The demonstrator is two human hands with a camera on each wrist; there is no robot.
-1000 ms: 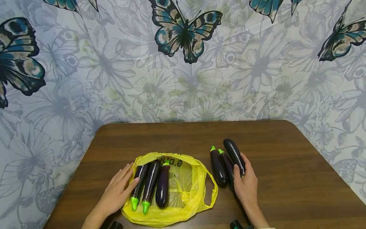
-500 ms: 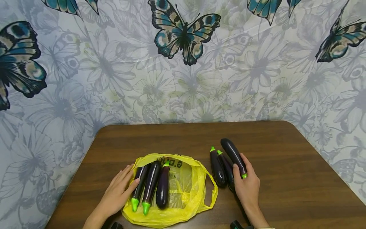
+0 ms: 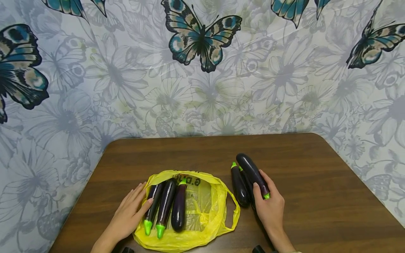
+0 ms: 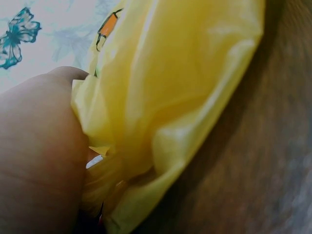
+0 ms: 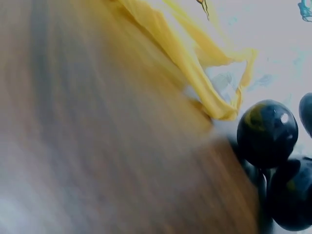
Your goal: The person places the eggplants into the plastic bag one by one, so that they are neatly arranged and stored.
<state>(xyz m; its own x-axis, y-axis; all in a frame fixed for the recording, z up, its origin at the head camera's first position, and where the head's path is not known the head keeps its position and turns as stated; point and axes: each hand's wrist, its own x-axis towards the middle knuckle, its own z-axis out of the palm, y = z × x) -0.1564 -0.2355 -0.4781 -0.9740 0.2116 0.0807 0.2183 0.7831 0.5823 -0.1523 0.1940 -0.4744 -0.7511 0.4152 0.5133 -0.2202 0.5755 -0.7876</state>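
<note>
A yellow plastic bag (image 3: pixel 218 218) lies with its mouth open, and three dark purple eggplants (image 3: pixel 166 203) with bright green stems are inside it. My left hand (image 3: pixel 128 214) holds the bag's left edge, thumb over the rim and fingers along the outside. In the left wrist view, the yellow plastic (image 4: pixel 161 87) runs right beside that hand. To the right of the bag, my right hand (image 3: pixel 269 207) grips another eggplant (image 3: pixel 251 172) near its green stem end. That eggplant overlaps one of two others; the leftmost eggplant (image 3: pixel 239 186) shows better. The right wrist view catches rounded eggplant ends (image 5: pixel 268 134).
Everything rests on a brown wooden table (image 3: pixel 332 196). The bag's handle loop (image 3: pixel 235 218) sticks out toward the eggplants on the right. Behind the table hangs a pale cloth (image 3: pixel 209 95) with flowers and butterflies. Dark objects (image 3: pixel 258 248) show at the bottom edge.
My right hand has shifted a little to the left with its eggplant, which now covers more of the one beneath. The left hand and the bag stay nearly in place.
</note>
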